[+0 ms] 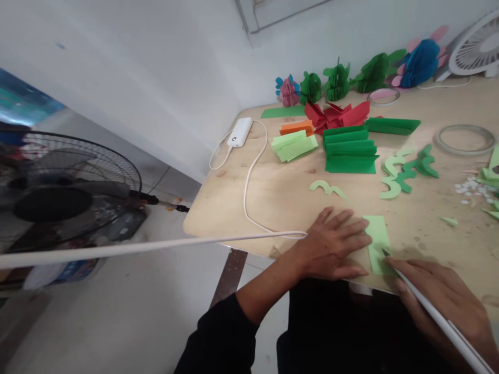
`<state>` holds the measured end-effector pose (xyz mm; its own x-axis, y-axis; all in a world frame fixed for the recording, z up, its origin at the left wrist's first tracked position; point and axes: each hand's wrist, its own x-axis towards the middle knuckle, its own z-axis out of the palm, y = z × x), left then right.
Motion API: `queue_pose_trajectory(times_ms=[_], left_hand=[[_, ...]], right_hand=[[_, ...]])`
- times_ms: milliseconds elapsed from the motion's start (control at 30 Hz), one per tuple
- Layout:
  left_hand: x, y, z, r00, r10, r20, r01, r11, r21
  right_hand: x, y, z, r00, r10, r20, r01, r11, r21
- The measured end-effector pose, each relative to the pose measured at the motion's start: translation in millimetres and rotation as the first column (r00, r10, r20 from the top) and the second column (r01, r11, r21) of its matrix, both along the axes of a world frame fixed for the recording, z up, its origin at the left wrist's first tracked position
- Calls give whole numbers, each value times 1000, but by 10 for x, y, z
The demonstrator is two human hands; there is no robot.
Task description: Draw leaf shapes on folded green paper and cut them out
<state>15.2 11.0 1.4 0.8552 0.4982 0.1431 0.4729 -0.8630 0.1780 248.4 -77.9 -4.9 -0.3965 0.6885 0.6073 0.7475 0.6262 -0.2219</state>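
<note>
A small light-green paper rectangle (376, 239) lies near the table's front edge. My left hand (331, 246) rests flat on the tabletop, fingers spread, their tips at the paper's left edge. In my right hand (448, 296) is a long white pen (432, 306), slanted, its dark pointed tip over the paper; whether it touches cannot be told. A wavy light-green paper strip (327, 188) lies beyond my left hand. Farther right are more scalloped cutouts (391, 176) in light and dark green.
Folded green papers (350, 150), red folded paper (337, 115) and paper figures (337, 82) stand farther back. A white power bank (239, 132) has a cable (249, 187) running past my left wrist. Tape rings (464, 151), paper scraps (473, 189) and a small fan (477, 47) are right; a large fan (54, 202) stands left.
</note>
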Motion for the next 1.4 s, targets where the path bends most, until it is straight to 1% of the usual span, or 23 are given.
queue_pose_trajectory(times_ms=[167,267,433,567,733,867,1100,1400], left_hand=[[6,-2,1,1000,3,-11,-3,1000,-11],[3,-3,-8,1000,1,1,-1,1000,-9],[0,-5,-15,1000,3,10,-3,1000,-12],[0,-6,-12,1000,4,7,-4,1000,-16],[-4,-6,-17,1000,-2,29,2,1000,11],[-10,-14,-30,998,4,60,-6,1000,28],[-5,-23,-43,997,13,78,-15,999,32],[-2,-21,-12,999,8,53,-8,1000,6]], right_hand=[[41,-32,-58,1000,-4,3,4,999,-33],[47,-46,-74,1000,-24,4,24,999,-40],[53,-43,-89,999,-25,-22,23,997,-68],[71,-35,-73,1000,-17,4,17,999,-32],[46,-28,-33,1000,-24,-3,24,999,-38],[-15,-7,16,1000,-23,-21,23,1000,14],[-53,9,59,997,-14,-79,12,1000,-27],[-29,10,39,998,-17,-67,16,1000,-18]])
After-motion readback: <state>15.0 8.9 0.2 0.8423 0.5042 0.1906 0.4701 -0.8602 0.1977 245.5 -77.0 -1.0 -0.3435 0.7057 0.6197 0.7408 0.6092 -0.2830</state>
